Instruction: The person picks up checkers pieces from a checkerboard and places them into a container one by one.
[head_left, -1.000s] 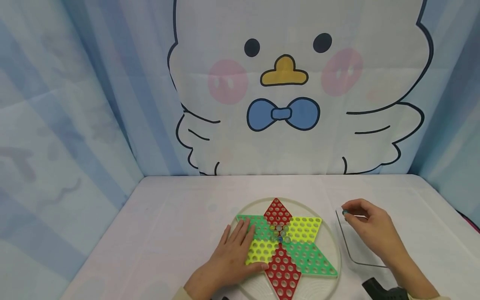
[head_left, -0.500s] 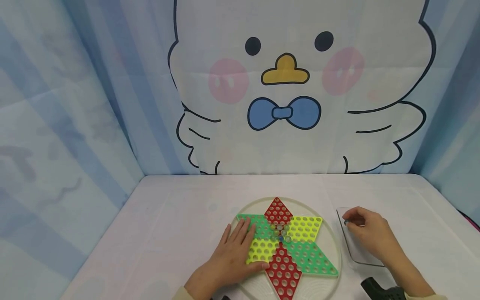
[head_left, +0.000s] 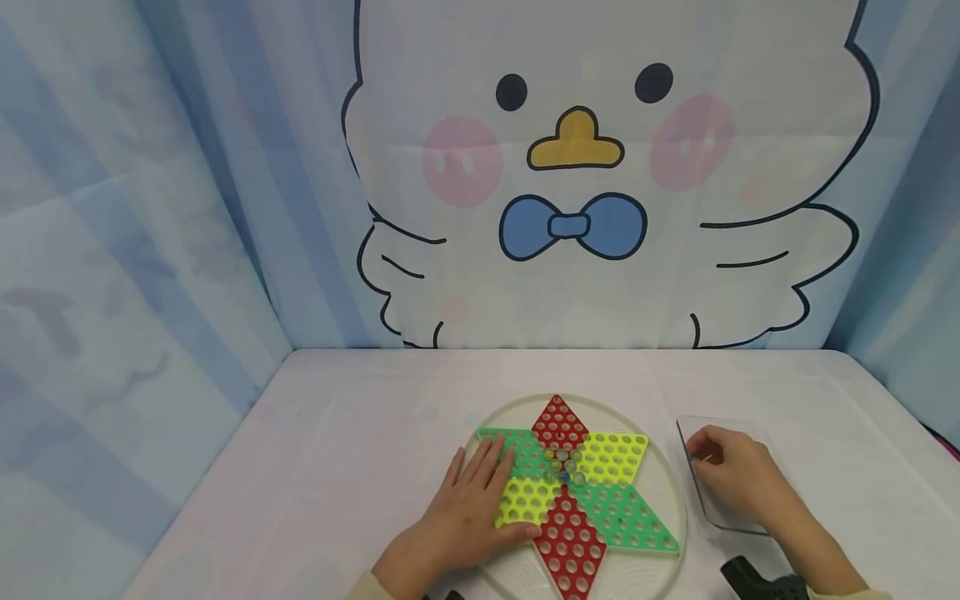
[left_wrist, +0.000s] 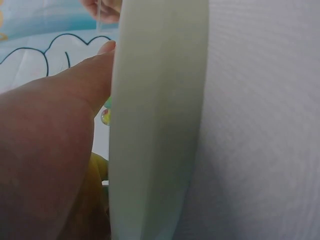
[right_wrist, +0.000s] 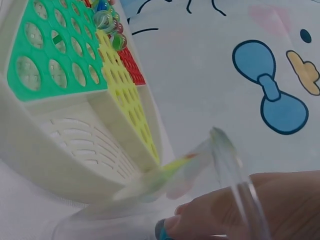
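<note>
A round Chinese checkers board [head_left: 655, 485] with a red, green and yellow star of holes lies on the table. Several glass marbles [head_left: 565, 477] sit clustered at the star's centre. My left hand [head_left: 467, 508] rests on the board's left side, fingers spread, thumb on its near edge. To the right lies a clear rectangular box [head_left: 701, 498]. My right hand [head_left: 738, 475] is low over it with bent fingers. In the right wrist view, a teal marble [right_wrist: 160, 231] is pinched at the fingertips behind the box's clear wall [right_wrist: 252, 207]; part of it is hidden.
A white cloth covers the table [head_left: 360, 442]. Behind stands a curtain [head_left: 570, 308] with a cartoon bird. A black wrist device [head_left: 757, 579] sits by my right forearm. The board's pale rim [left_wrist: 160, 110] fills much of the left wrist view.
My right hand has lowered slightly towards the clear box, and the marble is no longer visible in the head view. My left hand has stayed on the board.
</note>
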